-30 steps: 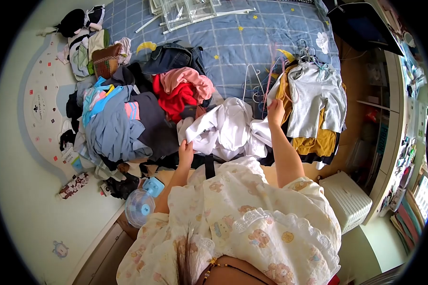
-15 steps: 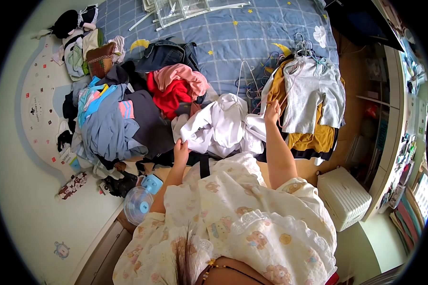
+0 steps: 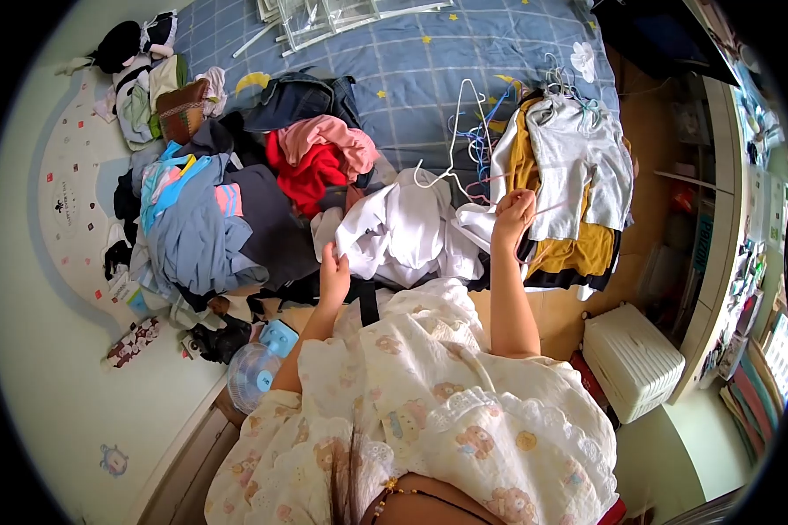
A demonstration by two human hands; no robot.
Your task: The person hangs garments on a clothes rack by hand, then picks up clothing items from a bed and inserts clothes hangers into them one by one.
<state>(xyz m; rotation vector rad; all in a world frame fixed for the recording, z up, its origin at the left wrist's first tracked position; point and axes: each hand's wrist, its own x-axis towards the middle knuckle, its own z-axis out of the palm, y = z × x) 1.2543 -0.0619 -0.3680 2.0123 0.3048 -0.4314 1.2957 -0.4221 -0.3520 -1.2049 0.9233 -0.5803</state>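
Observation:
A white garment (image 3: 407,223) lies bunched on the bed in front of me. My left hand (image 3: 334,273) pinches its left edge. Over the garment's right side, my right hand (image 3: 514,213) is closed around a thin pink hanger (image 3: 552,208), whose wire sticks out on both sides of the fist. Just left of that hand a white hanger (image 3: 453,144) stands tilted, its lower part against the white cloth. Several blue hangers (image 3: 479,140) lie tangled behind it. Grey shorts (image 3: 569,166) on hangers lie over a mustard garment (image 3: 524,157) to the right.
A big heap of clothes, with a grey-blue garment (image 3: 193,227), red cloth (image 3: 306,175) and jeans (image 3: 306,101), covers the left of the bed (image 3: 403,96). A white rack (image 3: 324,22) lies at the far edge. Below are a small fan (image 3: 256,376) and a cream suitcase (image 3: 632,363).
My right hand has drawn slightly toward me and now shows the pink hanger in its fist. The white hanger has shifted and tilted. My left hand keeps its pinch on the white garment.

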